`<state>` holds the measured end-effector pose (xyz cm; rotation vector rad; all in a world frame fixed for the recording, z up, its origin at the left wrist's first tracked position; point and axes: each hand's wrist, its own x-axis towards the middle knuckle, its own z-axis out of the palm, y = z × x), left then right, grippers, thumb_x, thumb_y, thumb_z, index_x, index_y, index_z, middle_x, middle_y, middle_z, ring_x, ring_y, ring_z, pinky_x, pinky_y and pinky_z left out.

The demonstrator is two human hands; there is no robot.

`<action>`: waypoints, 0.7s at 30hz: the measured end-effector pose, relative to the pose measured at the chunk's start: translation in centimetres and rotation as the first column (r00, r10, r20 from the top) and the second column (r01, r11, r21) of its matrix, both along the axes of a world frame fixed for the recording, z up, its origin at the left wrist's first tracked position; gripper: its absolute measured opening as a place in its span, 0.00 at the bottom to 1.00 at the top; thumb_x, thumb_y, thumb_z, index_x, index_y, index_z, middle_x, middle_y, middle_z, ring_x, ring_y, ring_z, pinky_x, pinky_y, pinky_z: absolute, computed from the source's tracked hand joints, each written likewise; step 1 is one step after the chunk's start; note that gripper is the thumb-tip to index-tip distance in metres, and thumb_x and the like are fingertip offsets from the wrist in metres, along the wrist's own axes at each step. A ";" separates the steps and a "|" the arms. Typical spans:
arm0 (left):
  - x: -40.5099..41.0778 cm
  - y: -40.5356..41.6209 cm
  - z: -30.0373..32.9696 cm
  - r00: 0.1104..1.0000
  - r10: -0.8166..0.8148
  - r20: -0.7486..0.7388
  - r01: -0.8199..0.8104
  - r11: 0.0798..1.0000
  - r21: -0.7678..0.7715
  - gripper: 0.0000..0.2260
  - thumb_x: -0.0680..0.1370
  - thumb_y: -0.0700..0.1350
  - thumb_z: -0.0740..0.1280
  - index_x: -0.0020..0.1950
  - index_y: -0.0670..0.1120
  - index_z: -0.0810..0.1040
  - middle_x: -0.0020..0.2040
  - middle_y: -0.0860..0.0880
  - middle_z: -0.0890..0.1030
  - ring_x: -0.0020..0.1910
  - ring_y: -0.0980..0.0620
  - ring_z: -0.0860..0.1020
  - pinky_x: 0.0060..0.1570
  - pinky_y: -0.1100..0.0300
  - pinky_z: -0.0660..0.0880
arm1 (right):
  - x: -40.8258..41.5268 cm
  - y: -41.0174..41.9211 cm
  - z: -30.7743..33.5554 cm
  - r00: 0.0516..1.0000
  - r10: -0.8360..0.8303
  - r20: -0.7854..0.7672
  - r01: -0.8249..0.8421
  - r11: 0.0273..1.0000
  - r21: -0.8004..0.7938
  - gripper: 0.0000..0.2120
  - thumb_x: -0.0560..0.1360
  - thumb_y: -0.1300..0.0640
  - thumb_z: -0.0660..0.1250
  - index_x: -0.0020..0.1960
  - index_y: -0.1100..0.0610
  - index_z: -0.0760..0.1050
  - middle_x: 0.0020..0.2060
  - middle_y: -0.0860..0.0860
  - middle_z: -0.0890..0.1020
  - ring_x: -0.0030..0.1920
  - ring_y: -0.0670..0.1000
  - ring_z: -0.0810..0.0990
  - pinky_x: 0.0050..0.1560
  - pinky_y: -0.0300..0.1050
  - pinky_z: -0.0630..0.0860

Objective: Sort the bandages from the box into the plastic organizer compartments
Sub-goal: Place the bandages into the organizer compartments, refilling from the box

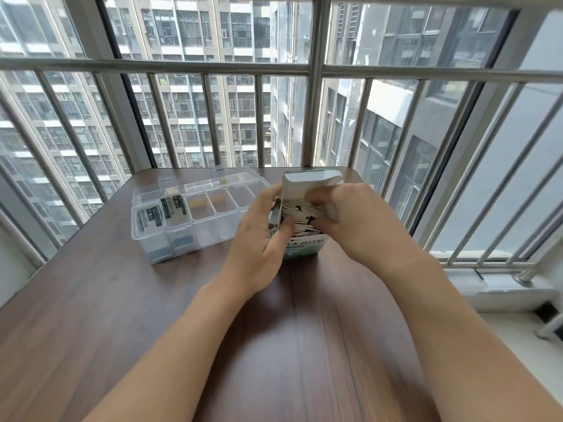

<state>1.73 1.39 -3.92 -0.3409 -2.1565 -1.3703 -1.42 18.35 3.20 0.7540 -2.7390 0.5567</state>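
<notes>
Head view: both hands, left [262,236] and right [350,220], grip upright, open-topped box [304,242] of bandages [300,216].

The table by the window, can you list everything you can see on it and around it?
table: one, dark brown wood, in front of the window.
plastic organizer: one, clear, lid open, on the far left part of the table; a row of compartments.
bandages in the organizer: two small stacks, white and green wrappers, in the two leftmost front compartments.
box: one, white and green, open at the top, right of the organizer.
bandages in the box: many, too packed to count, pale wrappers.
window bars: several, silver metal, behind the table.
buildings: several tall grey ones, outside.
left hand: one, grips the box's left side.
right hand: one, fingers curled into the bandages at the box's top.
</notes>
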 end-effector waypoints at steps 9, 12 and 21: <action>0.0 0.9 0.3 0.999 0.040 0.019 -0.041 0.994 0.106 0.17 0.80 0.40 0.65 0.68 0.53 0.73 0.52 0.61 0.82 0.49 0.56 0.80 0.41 0.65 0.74 | 0.3 -0.6 0.0 0.995 -0.050 -0.085 0.053 0.998 0.033 0.09 0.77 0.57 0.66 0.54 0.48 0.83 0.46 0.53 0.83 0.48 0.60 0.82 0.49 0.53 0.80; 0.3 1.2 0.5 1.000 0.029 -0.010 -0.028 0.999 0.039 0.19 0.79 0.40 0.64 0.70 0.50 0.73 0.57 0.56 0.82 0.55 0.53 0.80 0.51 0.55 0.79 | 0.6 -0.5 0.2 0.982 -0.151 -0.117 0.167 0.976 0.137 0.09 0.77 0.64 0.64 0.54 0.56 0.78 0.49 0.55 0.80 0.51 0.62 0.81 0.44 0.48 0.74; -0.1 1.1 0.4 0.997 0.005 0.076 -0.020 0.979 0.201 0.19 0.78 0.44 0.63 0.70 0.52 0.73 0.53 0.51 0.83 0.48 0.52 0.80 0.43 0.61 0.78 | 0.8 -0.9 -0.3 0.972 -0.111 -0.208 0.129 0.989 0.074 0.08 0.78 0.59 0.64 0.53 0.53 0.79 0.46 0.53 0.82 0.48 0.61 0.82 0.45 0.51 0.77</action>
